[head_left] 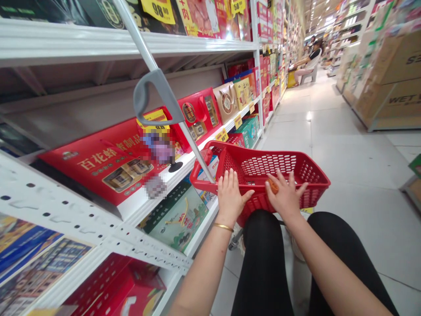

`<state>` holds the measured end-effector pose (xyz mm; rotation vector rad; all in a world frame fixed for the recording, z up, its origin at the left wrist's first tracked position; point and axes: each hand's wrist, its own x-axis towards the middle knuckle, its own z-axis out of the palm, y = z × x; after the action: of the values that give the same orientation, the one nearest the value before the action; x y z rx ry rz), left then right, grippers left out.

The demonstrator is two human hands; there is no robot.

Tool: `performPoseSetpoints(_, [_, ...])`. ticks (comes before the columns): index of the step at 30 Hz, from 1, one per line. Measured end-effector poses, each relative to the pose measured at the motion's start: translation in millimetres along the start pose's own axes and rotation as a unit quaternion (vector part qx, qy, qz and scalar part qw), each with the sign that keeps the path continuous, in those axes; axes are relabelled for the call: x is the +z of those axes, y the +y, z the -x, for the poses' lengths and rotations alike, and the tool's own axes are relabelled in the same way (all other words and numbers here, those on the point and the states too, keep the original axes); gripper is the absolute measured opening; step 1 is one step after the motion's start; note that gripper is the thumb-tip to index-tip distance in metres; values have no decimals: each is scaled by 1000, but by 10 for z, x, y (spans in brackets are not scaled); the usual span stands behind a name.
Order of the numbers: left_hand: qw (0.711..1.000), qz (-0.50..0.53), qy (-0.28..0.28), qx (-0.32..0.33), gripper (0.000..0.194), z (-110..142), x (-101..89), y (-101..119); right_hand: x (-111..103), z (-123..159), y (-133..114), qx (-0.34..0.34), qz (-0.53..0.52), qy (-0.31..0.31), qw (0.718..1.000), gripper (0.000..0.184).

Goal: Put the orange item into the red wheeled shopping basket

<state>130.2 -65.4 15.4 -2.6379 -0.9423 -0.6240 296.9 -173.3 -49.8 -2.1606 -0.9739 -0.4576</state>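
Observation:
A red shopping basket [315, 173] with perforated walls stands in front of my knees. My left hand [229, 195] rests on its near rim, fingers stretched flat and thumb out to the side. Farther along the same rim lies my right hand [287, 195], its fingers spread over the edge. A small orange-brown patch [272, 186] shows by the fingers of that hand; whether it is a loose item or part of the basket I cannot tell. From the basket's left end a silver pole with a grey pull handle [167, 103] slants up and leftward.
White shelves [98, 46] with red gift boxes [112, 162] and yellow price tags run along the left. Brown cartons [394, 94] are stacked at right. Down the tiled aisle [335, 145], a person [311, 61] sits on a white chair.

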Motion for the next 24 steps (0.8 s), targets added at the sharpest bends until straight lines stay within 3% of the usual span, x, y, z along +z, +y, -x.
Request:
performPoseSetpoints(4, [1000,-3,-7,1,91,-5,-7,-5,89,14,-522,-104,-38,-48,993,47])
performPoseSetpoints(6, [1000,-5,-10,3,91,-6,-12,-10,90,6,-597,-119,-41,-53,991,47])
performPoseSetpoints(9, [1000,-3,-9,5,94,1,-11,-16,25,-11,-343,-91,-19,-44,995,48])
performPoseSetpoints(13, [1000,9,-7,4,94,13,0,-14,-83,-36,228,23,24,-5,999,47])
performPoseSetpoints(15, [1000,13,-6,0,92,14,0,-8,-86,-49,331,66,22,11,998,48])
performPoseSetpoints(18, [1000,15,-7,-7,91,12,-10,0,-2,-31,102,54,-11,9,998,48])
performPoseSetpoints(22, [1000,10,-9,-5,85,9,-22,0,135,46,-507,-61,-60,-37,996,47])
performPoseSetpoints(24, [1000,7,-8,-2,83,9,-23,-4,151,64,-654,-96,-62,-47,992,47])
